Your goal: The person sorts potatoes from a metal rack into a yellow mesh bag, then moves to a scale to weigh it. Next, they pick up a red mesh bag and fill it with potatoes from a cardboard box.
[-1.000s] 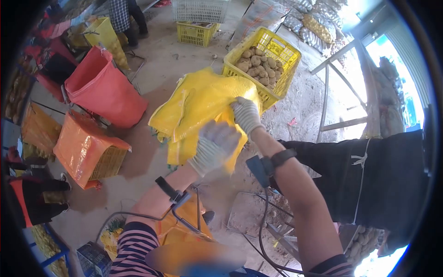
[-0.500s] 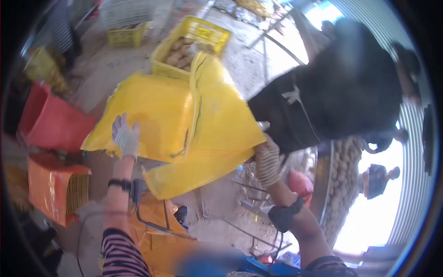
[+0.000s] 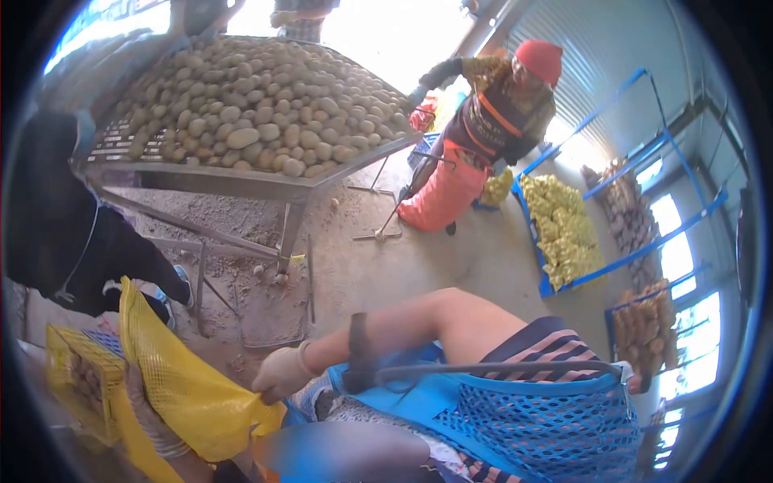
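Note:
A yellow mesh sack (image 3: 181, 378) spreads across the lower left, one corner pointing up. My right hand (image 3: 282, 375), in a pale glove, pinches the sack's edge with closed fingers. At the sack's left side is my left hand (image 3: 151, 412), also gloved, gripping the material; its fingertips are partly hidden by the folds. A dark band (image 3: 357, 336) circles my right wrist. Just left of the sack stands a yellow crate (image 3: 60, 366) containing potatoes.
A metal sorting table (image 3: 201, 175) heaped with potatoes (image 3: 266, 113) stands ahead. One co-worker in black (image 3: 48, 201) is at left; another in a red head covering (image 3: 491, 129) is beyond the table. Blue-framed racks (image 3: 543, 278) hold filled sacks at right.
My view has swung right, bringing the potato table to the top and the black-clad co-worker to the left. The sack now sits lower left, and my left hand has closed on it.

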`<state>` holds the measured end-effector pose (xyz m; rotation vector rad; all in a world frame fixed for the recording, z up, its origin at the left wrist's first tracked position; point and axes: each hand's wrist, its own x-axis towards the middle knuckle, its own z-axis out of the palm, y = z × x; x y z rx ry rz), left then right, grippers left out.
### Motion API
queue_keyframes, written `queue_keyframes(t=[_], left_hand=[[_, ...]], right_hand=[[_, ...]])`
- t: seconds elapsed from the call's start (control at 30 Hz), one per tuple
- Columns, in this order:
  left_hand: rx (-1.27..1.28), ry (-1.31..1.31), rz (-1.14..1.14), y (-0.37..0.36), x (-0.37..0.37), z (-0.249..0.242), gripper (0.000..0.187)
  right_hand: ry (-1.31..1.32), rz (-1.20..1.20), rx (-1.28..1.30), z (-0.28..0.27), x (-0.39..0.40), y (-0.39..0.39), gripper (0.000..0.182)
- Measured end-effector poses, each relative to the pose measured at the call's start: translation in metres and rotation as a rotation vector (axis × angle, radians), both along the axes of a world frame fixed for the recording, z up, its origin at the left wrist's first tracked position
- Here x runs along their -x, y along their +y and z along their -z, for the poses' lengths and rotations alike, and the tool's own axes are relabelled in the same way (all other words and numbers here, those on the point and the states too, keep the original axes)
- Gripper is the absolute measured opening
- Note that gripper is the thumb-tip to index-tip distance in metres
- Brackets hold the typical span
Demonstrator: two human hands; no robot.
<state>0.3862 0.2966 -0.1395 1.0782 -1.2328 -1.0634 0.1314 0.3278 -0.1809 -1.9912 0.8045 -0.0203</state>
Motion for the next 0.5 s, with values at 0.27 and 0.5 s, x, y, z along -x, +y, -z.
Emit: queue_keyframes(t=[0.27, 0.5], left_hand=[[0.048, -0.672, 0.010, -0.047, 0.105, -0.076, 0.023], [0.168, -0.995, -0.128, -0.082, 0.195, -0.055, 0.022]], right_hand=[[-0.260, 0.501, -0.244, -0.060, 0.226, 0.058, 0.032], [-0.180, 0.541, -0.345, -0.030, 0.348, 0.123, 0.034]])
